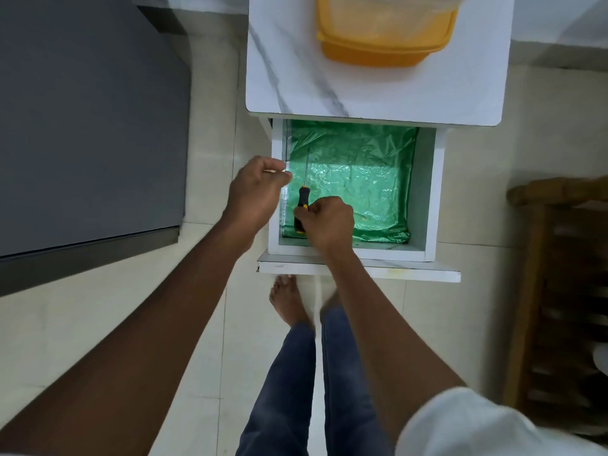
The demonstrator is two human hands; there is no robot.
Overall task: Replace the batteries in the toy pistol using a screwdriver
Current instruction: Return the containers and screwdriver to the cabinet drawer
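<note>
A screwdriver [303, 200] with a black and yellow handle and a thin metal shaft lies in the open white drawer [427, 192], pointing away from me. My right hand [324, 222] grips the lower part of its handle. My left hand [256, 189] hovers at the drawer's left wall with its fingers curled; whether it holds anything I cannot tell. The toy pistol and the batteries are not in view.
Green plastic sheet [362, 172] lines the drawer bottom. A yellow lidded container [385, 31] stands on the white marble-patterned top [286, 77] above the drawer. A grey cabinet [82, 126] is at left, a wooden rack [566, 291] at right. My legs stand on pale floor tiles.
</note>
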